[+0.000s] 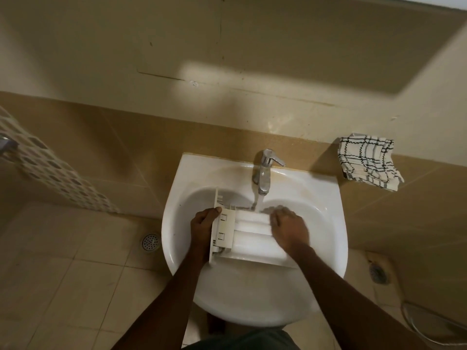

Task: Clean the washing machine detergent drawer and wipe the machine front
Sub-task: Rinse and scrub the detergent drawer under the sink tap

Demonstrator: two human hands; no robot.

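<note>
The white detergent drawer point(249, 236) lies across the white sink point(326, 198), its front panel to the left. Water runs from the chrome tap point(264, 173) onto the drawer's far edge. My left hand point(203, 224) grips the front panel end, fingers curled round it. My right hand point(289, 228) lies on the drawer's right end with its fingers over the compartments; it looks blurred. A checked black-and-white cloth point(367, 161) lies on the ledge to the right of the sink.
A tiled wall and ledge run behind the sink. A round floor drain point(150, 242) sits left of the sink, another drain point(378, 274) to the right. A hose point(429, 322) lies on the floor at the lower right.
</note>
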